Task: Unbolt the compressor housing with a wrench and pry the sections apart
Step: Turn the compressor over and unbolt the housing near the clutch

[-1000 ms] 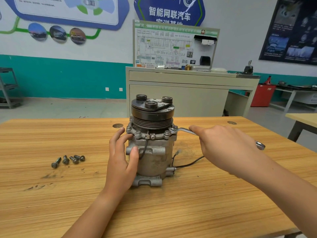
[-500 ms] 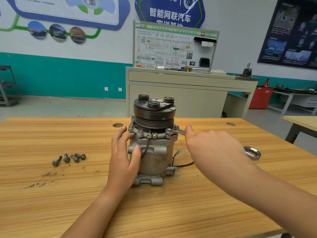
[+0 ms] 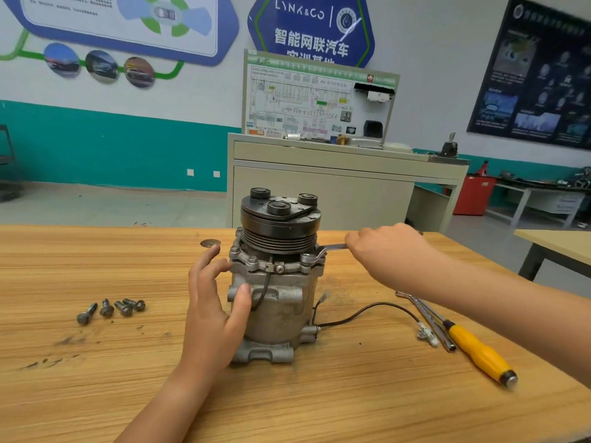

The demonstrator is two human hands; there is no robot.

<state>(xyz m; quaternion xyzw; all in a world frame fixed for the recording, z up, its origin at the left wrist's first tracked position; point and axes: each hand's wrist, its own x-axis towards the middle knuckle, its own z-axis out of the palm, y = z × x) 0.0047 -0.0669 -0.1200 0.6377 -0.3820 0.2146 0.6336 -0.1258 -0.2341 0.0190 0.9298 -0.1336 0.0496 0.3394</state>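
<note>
The cast grey compressor (image 3: 278,302) stands upright mid-desk (image 3: 96,378) on wood grain, long axis vertical, ribbed black pulley (image 3: 278,231) on top. The left grip (image 3: 214,302) lies released, fingers spread against its flank. The right grip (image 3: 387,251) clenches a flat steel wrench (image 3: 329,249), which lies level with its ring end on a flange bolt. The wall sign (image 3: 310,30) reads LYNK&CO.

view: head-worn | faces: forward, slightly down across table (image 3: 96,394) | range: near, compressor (image 3: 278,308) centred | views: one

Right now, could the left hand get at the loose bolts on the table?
Probably yes: nothing lies between the left hand and the bolts, though it must leave the compressor.
</note>
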